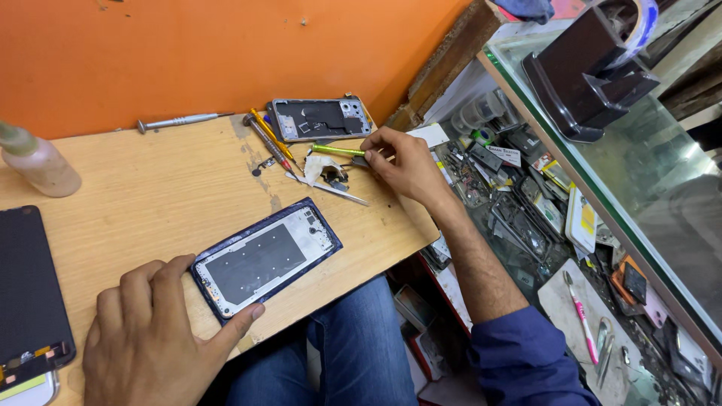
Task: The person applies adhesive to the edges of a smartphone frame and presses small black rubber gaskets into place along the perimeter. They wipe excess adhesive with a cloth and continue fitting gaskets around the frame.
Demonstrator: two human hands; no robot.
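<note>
The open phone [265, 258] lies near the desk's [150, 195] front edge, long axis slanting from front-left up toward back-right. The left hand [150, 338] pins its near-left end, thumb and forefinger spread around that corner, not lifting it. The right hand [406, 162] is well off by the back-right corner, fingertips pinched on a green-handled screwdriver [338, 150], beside a grey frame [322, 119] and loose tools [271, 143].

view: single head camera | from: above the seated person | facing: steeply down and forward over wooden table [150, 195] toward far orange wall [226, 53] | range: close | right: glass counter [647, 173]
</note>
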